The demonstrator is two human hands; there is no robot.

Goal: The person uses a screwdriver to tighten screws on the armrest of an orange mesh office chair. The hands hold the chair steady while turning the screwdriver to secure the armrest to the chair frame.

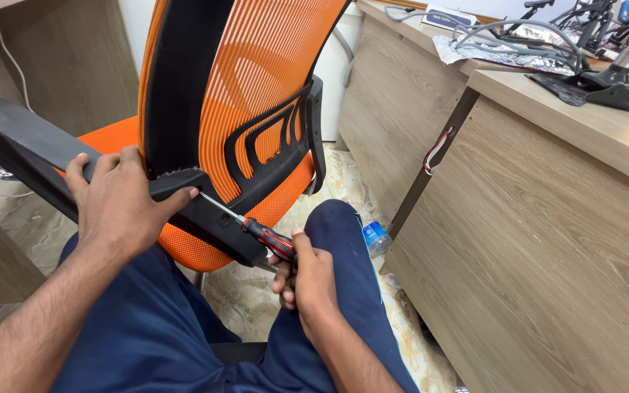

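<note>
**Operator:** Biggest thing first: the orange mesh chair (256, 94) fills my view, tipped toward me, its backrest rising above both grips. Off to the outer side of my right grip stands the wooden desk (547, 240), with a small plastic bottle (376, 238) on the floor near its foot.

**Observer:** And the hands?

**Operator:** My left hand (121, 207) is spread over the black bracket (205, 211) under the backrest, palm down, fingers wrapped across the top, thumb pressed along its edge just beside the tool's tip. My right hand (303, 276) is closed round the red-and-black handle of the screwdriver (256, 229), wrist low over my knee, shaft angled up and away from that grip into the bracket.

**Observer:** Where exactly does the tip land?

**Operator:** Right by my left thumb. I can't see whether it sits in a screw head.

**Observer:** What worries you?

**Operator:** That thumb. I judge that if the tip skates off under a push, it runs straight into it. The chair is also steadied by one hand only, so a hard twist could swing the backrest and throw the shaft off line.
</note>
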